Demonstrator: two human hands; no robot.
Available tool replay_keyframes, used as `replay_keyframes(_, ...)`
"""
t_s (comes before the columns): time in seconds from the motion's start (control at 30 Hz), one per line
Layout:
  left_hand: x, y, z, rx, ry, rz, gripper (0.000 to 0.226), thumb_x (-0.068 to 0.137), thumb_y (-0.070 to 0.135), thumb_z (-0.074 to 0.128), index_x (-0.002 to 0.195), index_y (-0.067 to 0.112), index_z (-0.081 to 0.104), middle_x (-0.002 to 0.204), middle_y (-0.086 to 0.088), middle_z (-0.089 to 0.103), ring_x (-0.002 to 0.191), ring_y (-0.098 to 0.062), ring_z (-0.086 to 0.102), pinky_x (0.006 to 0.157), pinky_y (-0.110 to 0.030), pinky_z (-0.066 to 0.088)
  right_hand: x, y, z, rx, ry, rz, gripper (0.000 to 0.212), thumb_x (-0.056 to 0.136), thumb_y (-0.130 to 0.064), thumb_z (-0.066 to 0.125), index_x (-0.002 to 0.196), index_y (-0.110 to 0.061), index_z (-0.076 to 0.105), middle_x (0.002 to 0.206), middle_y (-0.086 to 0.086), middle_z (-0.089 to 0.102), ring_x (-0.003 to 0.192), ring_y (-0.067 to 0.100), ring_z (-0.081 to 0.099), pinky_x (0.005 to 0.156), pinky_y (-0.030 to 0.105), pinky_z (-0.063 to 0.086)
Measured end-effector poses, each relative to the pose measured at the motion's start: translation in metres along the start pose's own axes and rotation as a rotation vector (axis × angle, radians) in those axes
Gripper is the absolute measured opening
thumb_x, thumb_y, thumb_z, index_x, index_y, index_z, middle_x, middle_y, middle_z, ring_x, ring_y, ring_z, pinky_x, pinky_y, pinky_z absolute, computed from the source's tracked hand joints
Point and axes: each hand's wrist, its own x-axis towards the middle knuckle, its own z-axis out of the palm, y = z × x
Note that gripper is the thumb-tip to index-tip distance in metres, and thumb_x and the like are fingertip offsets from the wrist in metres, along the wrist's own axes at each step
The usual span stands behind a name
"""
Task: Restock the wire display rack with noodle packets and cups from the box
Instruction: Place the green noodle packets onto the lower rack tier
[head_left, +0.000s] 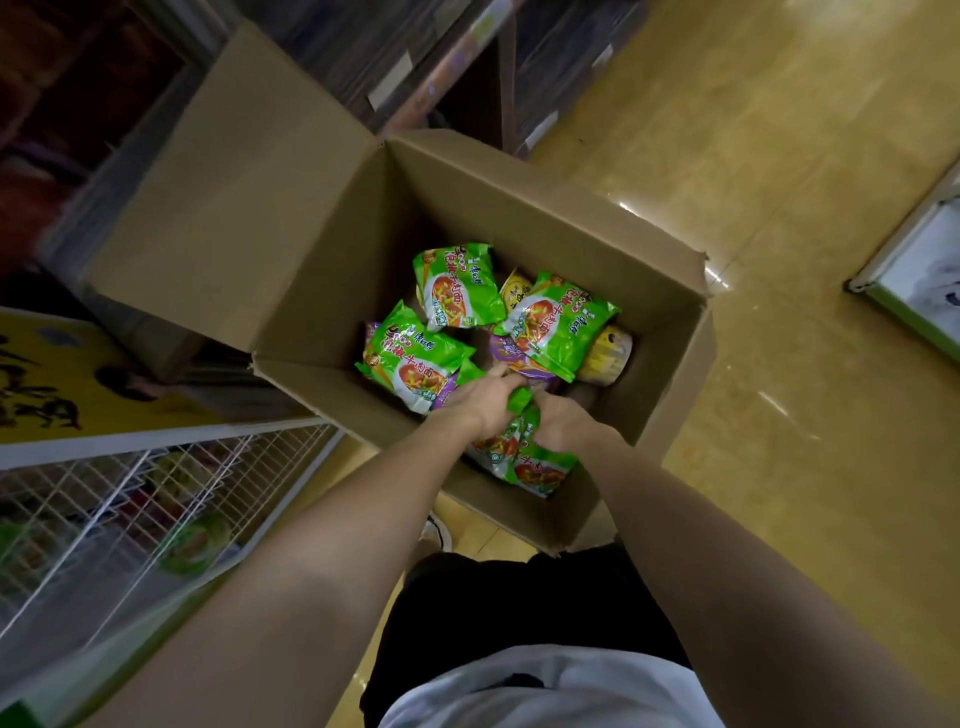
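Observation:
An open cardboard box (524, 208) stands on the floor in front of me. Inside lie several green noodle packets (457, 286), a purple cup (511, 353) and a yellow cup (608, 356). Both my hands reach down into the near side of the box. My left hand (483, 397) grips the top edge of a green packet (530, 462) that leans against the near wall. My right hand (563, 423) curls round the same packet from the right. The white wire display rack (124, 499) is at the lower left, with a green cup (195, 540) in it.
A yellow sign (57, 374) tops the rack. Dark store shelving (441, 62) rises behind the box. Shiny yellow floor tiles (779, 208) stretch to the right, where a white and green fixture (914, 254) stands. My shoe (434, 530) is by the box's near corner.

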Motion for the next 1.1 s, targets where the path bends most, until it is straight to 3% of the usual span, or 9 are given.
replay_keyframes(0.13,-0.003,-0.003,0.004,-0.004,-0.004,-0.003,0.053,0.094,0.020,0.067,0.140,0.036,0.046,0.142,-0.003,0.027,0.111,-0.032,0.057,0.096,-0.047,0.051,0.000,-0.004,0.008,-0.027,-0.001,-0.009,0.075,0.091,-0.018,0.067,0.155,-0.011,0.029,0.142,0.015,0.050,0.131,0.031,0.051,0.105,0.034,0.042)
replay_keyframes(0.33,-0.020,-0.015,0.003,0.019,0.048,-0.015,0.041,0.093,0.015,0.067,0.128,0.021,0.046,0.135,-0.004,0.029,0.100,-0.033,0.057,0.090,-0.050,0.051,-0.001,-0.017,0.012,-0.149,0.040,-0.061,0.061,0.092,-0.007,0.061,0.148,-0.008,0.037,0.151,0.013,0.040,0.145,0.027,0.031,0.112,0.034,0.036)
replay_keyframes(0.47,-0.030,-0.028,-0.005,-0.063,0.065,0.002,0.050,0.092,0.010,0.069,0.136,0.015,0.046,0.139,-0.008,0.047,0.122,-0.033,0.054,0.101,-0.044,0.045,-0.008,-0.029,0.013,-0.170,0.004,-0.023,0.038,0.094,-0.010,0.064,0.128,-0.007,0.048,0.129,0.016,0.058,0.121,0.033,0.057,0.090,0.034,0.047)
replay_keyframes(0.57,-0.040,-0.034,-0.013,-0.123,0.064,-0.014,0.031,0.094,0.008,0.067,0.118,0.015,0.048,0.127,-0.014,0.059,0.113,-0.034,0.058,0.087,-0.038,0.045,-0.012,-0.038,0.014,-0.170,0.048,-0.045,0.028,0.096,-0.010,0.060,0.123,-0.006,0.050,0.124,0.017,0.062,0.114,0.034,0.061,0.079,0.033,0.043)
replay_keyframes(0.67,-0.053,-0.042,-0.021,-0.148,0.092,0.008,0.029,0.093,0.010,0.069,0.099,0.017,0.041,0.108,-0.008,0.060,0.103,-0.031,0.058,0.077,-0.033,0.039,-0.021,-0.052,0.010,-0.144,0.084,0.010,0.034,0.095,-0.006,0.058,0.127,-0.007,0.046,0.123,0.018,0.060,0.113,0.034,0.060,0.082,0.038,0.048)
replay_keyframes(0.8,-0.070,-0.046,-0.037,-0.232,0.211,0.036,0.037,0.094,0.042,0.067,0.079,0.019,0.042,0.079,0.004,0.046,0.075,-0.019,0.048,0.063,-0.033,0.035,-0.037,-0.073,-0.002,-0.167,0.122,0.013,0.040,0.090,-0.011,0.063,0.129,-0.004,0.056,0.122,0.016,0.062,0.118,0.033,0.060,0.092,0.037,0.052)
replay_keyframes(0.87,-0.079,-0.048,-0.048,-0.201,0.308,0.046,0.040,0.095,0.043,0.065,0.077,0.016,0.041,0.082,0.001,0.047,0.078,-0.022,0.048,0.070,-0.037,0.038,-0.044,-0.084,-0.011,-0.174,0.152,-0.005,0.039,0.088,-0.012,0.064,0.127,-0.013,0.065,0.116,0.013,0.068,0.110,0.031,0.065,0.092,0.039,0.055)
replay_keyframes(0.97,-0.096,-0.052,-0.069,-0.121,0.423,0.059,0.011,0.094,0.014,0.062,0.089,0.009,0.053,0.100,-0.013,0.054,0.095,-0.033,0.058,0.082,-0.038,0.042,-0.061,-0.102,-0.029,-0.187,0.236,-0.025,0.038,0.091,-0.014,0.066,0.127,-0.026,0.068,0.117,0.009,0.070,0.109,0.030,0.066,0.092,0.037,0.055)
replay_keyframes(1.1,-0.117,-0.065,-0.096,-0.080,0.515,0.064,0.012,0.091,0.000,0.050,0.100,0.005,0.054,0.119,-0.017,0.048,0.097,-0.045,0.061,0.085,-0.049,0.047,-0.084,-0.128,-0.047,-0.154,0.354,-0.034,0.042,0.099,-0.012,0.059,0.140,-0.019,0.059,0.127,0.014,0.066,0.112,0.033,0.066,0.095,0.040,0.054)
